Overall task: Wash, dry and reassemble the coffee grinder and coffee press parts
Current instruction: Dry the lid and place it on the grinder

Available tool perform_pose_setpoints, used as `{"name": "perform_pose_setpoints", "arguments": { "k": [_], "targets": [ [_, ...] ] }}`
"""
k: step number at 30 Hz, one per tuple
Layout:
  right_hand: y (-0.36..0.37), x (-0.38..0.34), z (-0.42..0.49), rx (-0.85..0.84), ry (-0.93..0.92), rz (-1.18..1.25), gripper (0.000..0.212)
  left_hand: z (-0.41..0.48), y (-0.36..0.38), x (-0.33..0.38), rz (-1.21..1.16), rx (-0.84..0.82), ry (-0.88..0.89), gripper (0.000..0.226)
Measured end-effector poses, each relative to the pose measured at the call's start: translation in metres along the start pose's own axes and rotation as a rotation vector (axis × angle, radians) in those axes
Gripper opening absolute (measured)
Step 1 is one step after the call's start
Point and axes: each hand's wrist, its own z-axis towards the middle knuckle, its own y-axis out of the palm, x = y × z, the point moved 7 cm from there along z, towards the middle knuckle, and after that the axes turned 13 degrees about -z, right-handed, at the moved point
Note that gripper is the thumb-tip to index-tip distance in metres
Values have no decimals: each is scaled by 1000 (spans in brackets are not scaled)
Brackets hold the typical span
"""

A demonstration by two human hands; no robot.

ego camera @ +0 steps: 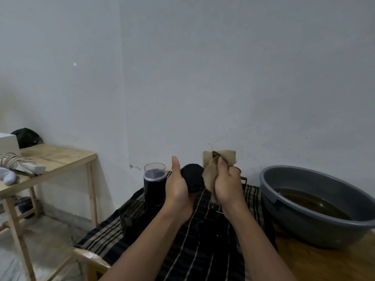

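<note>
Now, centre frame, my left hand (pixel 178 191) grips a round black part (pixel 192 180), thumb up, while my right hand (pixel 227 187) bunches a tan rag (pixel 211 175) against its right side. To dry it well, I judge I should turn the part and work the rag into its rim. Just left, the grinder (pixel 154 187) stands upright under a clear cap (pixel 154 171); I cannot tell what is inside. At right, a grey basin (pixel 300 226) holds brownish water (pixel 312 205).

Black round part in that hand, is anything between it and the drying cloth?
Nothing visible. The left hand grips the black round part, and the tan cloth held in the right hand lies against its side.
</note>
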Motion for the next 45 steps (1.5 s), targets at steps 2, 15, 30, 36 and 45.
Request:
{"name": "perform_pose_setpoints", "arguments": {
  "k": [2,15,30,36,45],
  "targets": [
    [21,-3,-13,-112,-107,-53,21,6,4,8,198,12,145,92],
    [30,-10,-23,-211,-486,-286,12,1,8,5,86,-50,-132,69],
    [53,-35,-20,-365,-363,-731,24,3,-12,47,401,-102,-48,49],
    [77,-42,-3,-178,-501,-767,32,13,-24,77,419,-225,-22,38],
    [87,-27,31,-279,-269,-350,38,69,-62,140,687,-89,307,31]
  ]
}}
